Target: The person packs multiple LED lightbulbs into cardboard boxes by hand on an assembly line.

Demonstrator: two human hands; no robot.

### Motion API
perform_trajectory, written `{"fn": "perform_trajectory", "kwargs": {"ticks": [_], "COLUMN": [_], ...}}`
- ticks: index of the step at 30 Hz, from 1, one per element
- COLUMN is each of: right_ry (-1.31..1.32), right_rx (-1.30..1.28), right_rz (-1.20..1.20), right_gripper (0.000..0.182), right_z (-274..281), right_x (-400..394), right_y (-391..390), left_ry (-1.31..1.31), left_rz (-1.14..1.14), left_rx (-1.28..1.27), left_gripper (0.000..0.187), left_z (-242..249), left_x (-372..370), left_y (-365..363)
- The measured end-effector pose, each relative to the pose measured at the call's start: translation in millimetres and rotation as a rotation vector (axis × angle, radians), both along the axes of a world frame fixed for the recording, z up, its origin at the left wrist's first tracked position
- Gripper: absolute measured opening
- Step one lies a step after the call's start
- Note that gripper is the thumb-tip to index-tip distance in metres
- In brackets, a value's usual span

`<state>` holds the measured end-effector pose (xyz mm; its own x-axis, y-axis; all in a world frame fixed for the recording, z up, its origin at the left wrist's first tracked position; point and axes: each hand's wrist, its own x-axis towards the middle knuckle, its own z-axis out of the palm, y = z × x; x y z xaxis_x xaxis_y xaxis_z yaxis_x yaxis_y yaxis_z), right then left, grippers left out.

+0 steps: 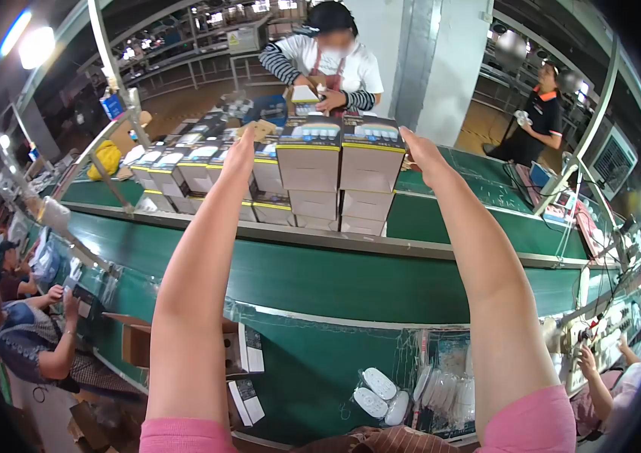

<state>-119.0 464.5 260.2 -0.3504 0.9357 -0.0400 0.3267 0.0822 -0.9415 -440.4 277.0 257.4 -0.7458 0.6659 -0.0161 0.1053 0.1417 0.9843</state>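
Boxes (pixel 309 160) stand stacked on the raised green counter (pixel 417 217), 2 up front flanked by left hand (pixel 240 155) and right hand (pixel 425 155), grip too hidden to tell, apparently a stacking or straightening step, the next move calling for level, even pressure!

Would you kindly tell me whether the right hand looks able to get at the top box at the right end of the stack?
Probably yes: the right hand is close by the top box on its right side, and nothing visible blocks the way. Whether they touch is hard to tell.
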Motion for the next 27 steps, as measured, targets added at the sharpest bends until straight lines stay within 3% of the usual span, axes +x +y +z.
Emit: {"fn": "perform_trajectory", "kwargs": {"ticks": [2, 3, 6, 9, 11, 14, 15, 17, 19, 21, 23, 25, 26, 27], "right_ry": [0.041, -0.072, -0.334, -0.117, -0.037, -0.019, 0.018, 0.026, -0.018, 0.032, -0.206, -0.369, -0.323, -0.273], "right_rx": [-0.081, 0.024, 0.311, 0.103, 0.342, 0.583, 0.491, 0.529, 0.343, 0.235, 0.173, 0.095, 0.107, 0.112], "right_rz": [0.002, -0.024, -0.158, 0.062, 0.031, 0.061, 0.108, 0.055, 0.112, 0.152, 0.212, 0.362, 0.439, 0.488], "right_gripper": [0.069, 0.066, 0.056, 0.076, 0.066, 0.053, 0.053, 0.054, 0.056, 0.053, 0.050, 0.043, 0.040, 0.038], "right_z": [-5.7, -12.4, -17.2, 5.3, -3.0, -15.7, -19.0, -64.4, -113.0, -181.2, -218.8, -250.0, -269.3, -287.1], "right_x": [-10.3, -11.5, -16.3, 15.6, 31.6, 73.6, 89.4, 118.1, 142.4, 156.7, 167.9, 174.8, 181.1, 187.3], "right_y": [0.9, 9.2, -9.0, -44.6, -65.5, -131.7, -156.9, -179.0, -200.8, -217.4, -237.8, -254.1, -264.5, -272.6], "left_ry": [-0.139, -0.128, -0.026, 0.131, 0.317, 0.127, 0.089, 0.154, 0.343, 0.260, 0.243, 0.429, 0.467, 0.347], "left_rz": [-0.043, -0.045, -0.100, -0.081, 0.012, -0.135, -0.213, -0.168, -0.017, 0.039, 0.053, 0.109, 0.160, 0.196], "left_rx": [-0.131, -0.170, -0.146, -0.073, 0.021, 0.206, 0.279, 0.147, -0.029, -0.154, -0.209, -0.347, -0.415, -0.470], "left_gripper": [0.065, 0.081, 0.077, 0.070, 0.064, 0.046, 0.041, 0.046, 0.054, 0.049, 0.046, 0.043, 0.043, 0.043], "left_z": [-13.2, -8.8, -20.6, -9.6, -15.6, -19.2, -37.4, -60.5, -96.9, -136.9, -197.4, -237.6, -250.0, -256.4], "left_x": [-2.2, 16.6, 33.9, 57.6, 79.0, 119.8, 127.3, 161.9, 191.0, 224.9, 237.6, 254.5, 265.3, 275.0], "left_y": [34.2, 37.1, 39.7, 0.6, -29.6, -88.2, -107.3, -144.4, -176.1, -210.1, -239.0, -264.9, -277.5, -287.6]}}
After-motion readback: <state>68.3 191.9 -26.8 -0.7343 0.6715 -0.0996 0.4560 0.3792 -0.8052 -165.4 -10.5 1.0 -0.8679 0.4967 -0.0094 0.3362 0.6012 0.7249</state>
